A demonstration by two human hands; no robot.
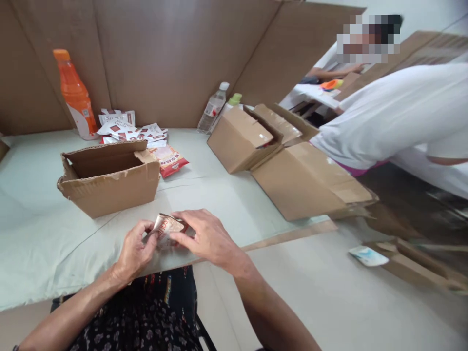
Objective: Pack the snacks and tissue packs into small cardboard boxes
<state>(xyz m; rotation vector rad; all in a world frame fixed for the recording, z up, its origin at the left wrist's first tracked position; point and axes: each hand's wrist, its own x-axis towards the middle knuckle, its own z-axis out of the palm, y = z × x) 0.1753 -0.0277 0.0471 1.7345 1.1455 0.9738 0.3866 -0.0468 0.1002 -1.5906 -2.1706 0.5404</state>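
Near the front edge of the table, both my hands grip a small printed packet (166,225), pale with reddish lettering and partly covered by my fingers. My left hand (137,248) pinches its left end between thumb and fingers. On the right side, my right hand (208,239) is closed around the other end with the thumb below. Just beyond my hands stands an open cardboard box (120,192); its inside bottom is hidden. Behind that box lies a pile of white and brown packets (120,127), with a red and yellow packet (170,161) beside it.
An orange bottle (75,97) and a clear bottle (214,109) stand against a cardboard partition (175,58). Two cardboard boxes, one nearer (292,180) and one farther (237,136), sit at the right. Beyond them is a person in white (395,112). Another box (420,265) lies lower right.
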